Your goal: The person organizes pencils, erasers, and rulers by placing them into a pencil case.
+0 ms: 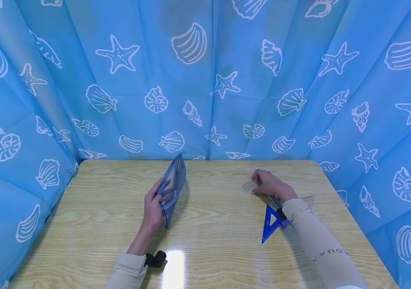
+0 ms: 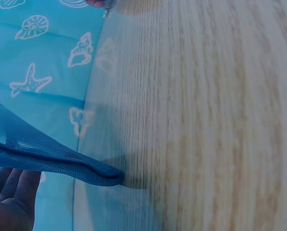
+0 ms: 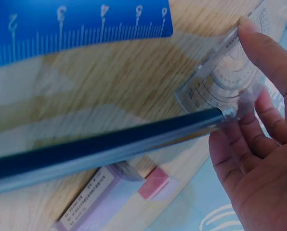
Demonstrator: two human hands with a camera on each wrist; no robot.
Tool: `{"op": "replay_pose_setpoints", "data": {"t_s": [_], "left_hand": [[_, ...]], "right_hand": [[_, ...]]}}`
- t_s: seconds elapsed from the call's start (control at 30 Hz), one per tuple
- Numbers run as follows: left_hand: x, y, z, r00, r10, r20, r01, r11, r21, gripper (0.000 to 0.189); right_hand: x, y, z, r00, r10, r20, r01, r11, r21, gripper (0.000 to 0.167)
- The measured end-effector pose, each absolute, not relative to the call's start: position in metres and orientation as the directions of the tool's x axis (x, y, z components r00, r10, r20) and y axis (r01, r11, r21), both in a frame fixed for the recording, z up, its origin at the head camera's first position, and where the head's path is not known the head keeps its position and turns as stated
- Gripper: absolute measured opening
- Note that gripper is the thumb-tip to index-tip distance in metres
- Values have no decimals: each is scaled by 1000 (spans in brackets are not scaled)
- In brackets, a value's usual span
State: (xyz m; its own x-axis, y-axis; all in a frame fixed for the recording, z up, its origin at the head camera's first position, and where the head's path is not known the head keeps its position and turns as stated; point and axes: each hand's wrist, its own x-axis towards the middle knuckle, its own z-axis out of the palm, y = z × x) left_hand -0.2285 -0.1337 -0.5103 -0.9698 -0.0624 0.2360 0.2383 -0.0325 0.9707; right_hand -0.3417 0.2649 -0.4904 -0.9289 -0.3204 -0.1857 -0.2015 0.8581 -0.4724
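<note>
Cloth in bright blue [image 1: 227,48], printed with white shells and starfish, hangs behind and on both sides of a wide, pale wood-grain table [image 1: 219,224], which carries a bright patch of glare near its front. Two cream sleeves reach over the wood, the right sleeve [image 1: 330,249] bearing dark lettering. A grey-blue mesh pouch with a zip [image 1: 180,176] is held upright a little left of the table's middle, its mouth gaping; whether its bottom touches the wood I cannot tell. The person's left hand [image 1: 152,206] grips the pouch by its left side. Well apart, over the right part of the table, is the right hand [image 1: 268,184], its thumb and fingers drawn together. A blue plastic set square [image 1: 267,230] with a white scale lies near the right wrist; beyond the cuff shows a clear plastic piece with printed marks [image 1: 308,202], partly hidden by the arm. A long, slim dark-blue stick [image 3: 105,144] ends at the right fingers; whether they hold it I cannot tell. A flat, clear plastic protractor [image 1: 248,186] is pinched between the right thumb and fingers. Smallest is a lilac block with a white printed label [image 3: 97,199], just beside the set square
</note>
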Motion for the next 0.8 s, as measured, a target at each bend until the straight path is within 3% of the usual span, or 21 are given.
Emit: {"op": "replay_pose_setpoints", "data": {"t_s": [0.8], "left_hand": [[-228,-135,-509,-970,-77,229,234,-61,970,65]], "right_hand": [[-344,264,-492,-921,-370,-119,-254,806,-535,19]]}}
